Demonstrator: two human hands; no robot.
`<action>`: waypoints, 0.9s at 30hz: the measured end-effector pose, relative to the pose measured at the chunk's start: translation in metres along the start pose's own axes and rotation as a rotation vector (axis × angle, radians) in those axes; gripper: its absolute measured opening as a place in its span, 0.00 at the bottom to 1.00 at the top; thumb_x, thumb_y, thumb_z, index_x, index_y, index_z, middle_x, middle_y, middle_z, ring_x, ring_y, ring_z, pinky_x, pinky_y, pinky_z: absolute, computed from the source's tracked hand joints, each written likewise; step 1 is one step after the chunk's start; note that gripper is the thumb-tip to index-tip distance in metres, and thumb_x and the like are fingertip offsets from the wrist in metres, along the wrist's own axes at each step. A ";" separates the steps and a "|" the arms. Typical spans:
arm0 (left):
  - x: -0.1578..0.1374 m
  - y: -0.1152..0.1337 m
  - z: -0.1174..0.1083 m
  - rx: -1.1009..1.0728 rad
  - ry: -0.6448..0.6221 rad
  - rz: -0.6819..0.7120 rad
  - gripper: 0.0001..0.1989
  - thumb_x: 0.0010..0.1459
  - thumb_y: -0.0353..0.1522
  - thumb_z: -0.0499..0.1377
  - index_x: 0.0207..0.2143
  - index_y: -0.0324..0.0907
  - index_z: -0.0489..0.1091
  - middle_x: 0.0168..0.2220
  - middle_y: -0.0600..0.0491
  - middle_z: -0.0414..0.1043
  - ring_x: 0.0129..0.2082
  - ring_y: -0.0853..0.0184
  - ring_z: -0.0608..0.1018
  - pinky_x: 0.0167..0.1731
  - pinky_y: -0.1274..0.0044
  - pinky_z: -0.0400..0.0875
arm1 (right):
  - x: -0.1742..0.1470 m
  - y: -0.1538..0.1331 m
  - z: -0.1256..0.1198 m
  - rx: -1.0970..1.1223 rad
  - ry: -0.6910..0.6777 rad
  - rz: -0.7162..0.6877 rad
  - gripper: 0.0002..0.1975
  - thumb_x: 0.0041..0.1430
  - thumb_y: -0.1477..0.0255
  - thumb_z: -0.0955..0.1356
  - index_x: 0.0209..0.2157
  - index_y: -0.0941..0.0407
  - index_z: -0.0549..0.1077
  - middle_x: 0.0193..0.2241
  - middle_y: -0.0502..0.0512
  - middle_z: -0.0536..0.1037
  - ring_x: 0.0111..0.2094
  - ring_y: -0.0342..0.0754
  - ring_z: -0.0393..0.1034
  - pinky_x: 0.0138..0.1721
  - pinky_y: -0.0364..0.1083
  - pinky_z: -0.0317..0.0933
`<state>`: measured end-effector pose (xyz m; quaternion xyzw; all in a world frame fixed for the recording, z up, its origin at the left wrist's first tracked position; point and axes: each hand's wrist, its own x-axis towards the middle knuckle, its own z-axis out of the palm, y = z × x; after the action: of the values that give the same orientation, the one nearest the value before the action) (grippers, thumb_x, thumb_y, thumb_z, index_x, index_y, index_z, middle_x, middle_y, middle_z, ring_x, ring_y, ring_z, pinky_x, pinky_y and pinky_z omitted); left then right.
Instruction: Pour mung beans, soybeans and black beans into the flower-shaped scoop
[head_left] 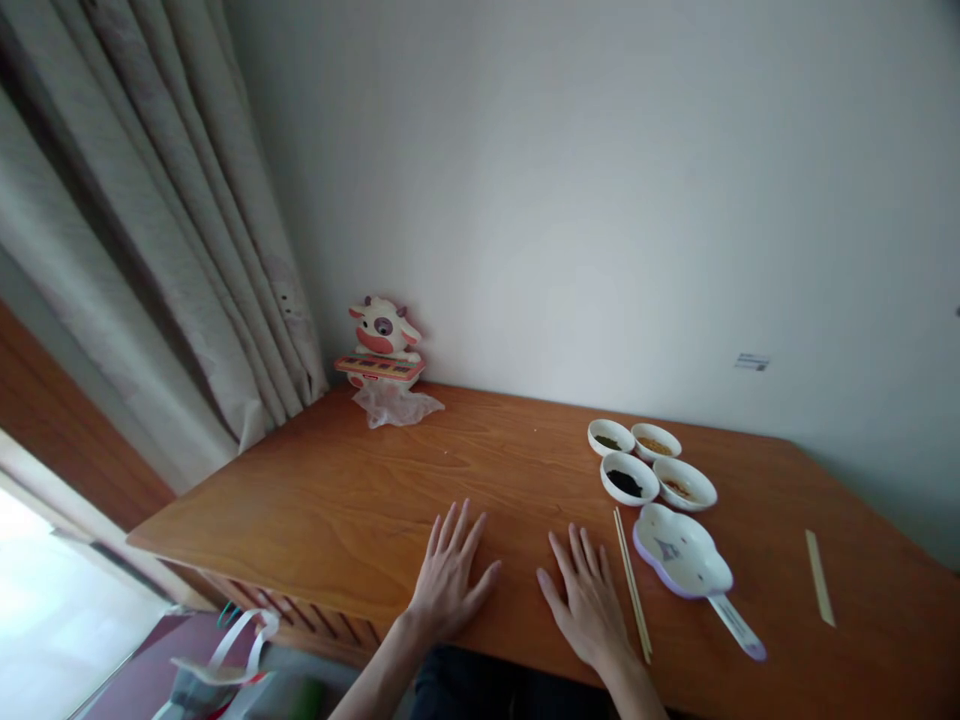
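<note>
My left hand (450,575) lies flat on the wooden table (337,500), palm down with fingers spread, holding nothing. My right hand (589,595) rests flat beside it, also empty, fingers apart. Just right of my right hand lies a pair of wooden chopsticks (632,583). Past them sits a white flower-shaped dish with a purple rim and handle (686,560). Behind the dish stand several small white bowls (651,464) holding dark and brownish bits.
A cow-shaped toy with a small keyboard (382,345) stands at the table's back left on a clear plastic bag (396,405). A paper chopstick sleeve (819,577) lies at the right. Curtains (172,250) hang on the left; a white wall runs behind.
</note>
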<state>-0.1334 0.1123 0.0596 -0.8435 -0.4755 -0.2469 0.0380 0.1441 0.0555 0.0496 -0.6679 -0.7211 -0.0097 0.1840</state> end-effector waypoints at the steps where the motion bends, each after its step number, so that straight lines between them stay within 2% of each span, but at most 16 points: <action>1: -0.003 -0.001 0.008 0.012 -0.016 0.021 0.41 0.67 0.54 0.53 0.75 0.49 0.47 0.76 0.47 0.43 0.75 0.46 0.51 0.70 0.51 0.52 | 0.000 0.000 0.004 -0.022 -0.042 0.023 0.37 0.71 0.48 0.58 0.73 0.51 0.57 0.75 0.62 0.50 0.75 0.66 0.41 0.71 0.71 0.38; 4: -0.012 -0.002 0.024 0.046 -0.048 0.019 0.44 0.64 0.58 0.54 0.75 0.50 0.47 0.76 0.47 0.45 0.74 0.44 0.52 0.70 0.48 0.46 | -0.002 -0.004 0.008 -0.074 -0.075 0.080 0.41 0.68 0.43 0.57 0.74 0.49 0.55 0.76 0.63 0.45 0.75 0.69 0.37 0.70 0.73 0.31; 7: -0.014 -0.002 0.026 0.055 -0.055 -0.001 0.47 0.62 0.60 0.54 0.75 0.51 0.46 0.76 0.45 0.44 0.74 0.41 0.51 0.69 0.44 0.41 | -0.002 -0.010 0.004 -0.095 -0.062 0.105 0.44 0.65 0.40 0.58 0.74 0.49 0.55 0.76 0.66 0.45 0.75 0.71 0.37 0.69 0.75 0.32; 12: -0.012 -0.001 0.021 0.040 -0.060 -0.009 0.47 0.62 0.60 0.54 0.75 0.50 0.48 0.76 0.43 0.45 0.74 0.41 0.53 0.68 0.45 0.45 | -0.006 -0.012 0.001 -0.116 -0.027 0.099 0.43 0.66 0.42 0.57 0.73 0.52 0.58 0.74 0.68 0.51 0.75 0.71 0.42 0.69 0.73 0.35; 17: -0.013 0.001 0.021 0.048 -0.055 -0.013 0.45 0.62 0.60 0.54 0.74 0.49 0.51 0.75 0.43 0.48 0.73 0.42 0.54 0.69 0.47 0.45 | -0.010 -0.010 0.005 -0.114 -0.014 0.097 0.41 0.67 0.43 0.57 0.73 0.53 0.59 0.74 0.67 0.52 0.74 0.69 0.45 0.70 0.72 0.38; 27: -0.013 0.002 0.022 0.062 -0.063 -0.025 0.45 0.62 0.60 0.53 0.74 0.49 0.52 0.75 0.43 0.48 0.74 0.42 0.54 0.69 0.47 0.46 | -0.010 -0.011 0.003 -0.086 -0.019 0.104 0.40 0.68 0.44 0.58 0.73 0.52 0.58 0.75 0.67 0.50 0.75 0.69 0.43 0.70 0.71 0.37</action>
<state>-0.1290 0.1077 0.0353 -0.8433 -0.4943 -0.2060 0.0461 0.1332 0.0456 0.0464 -0.7119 -0.6860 -0.0245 0.1486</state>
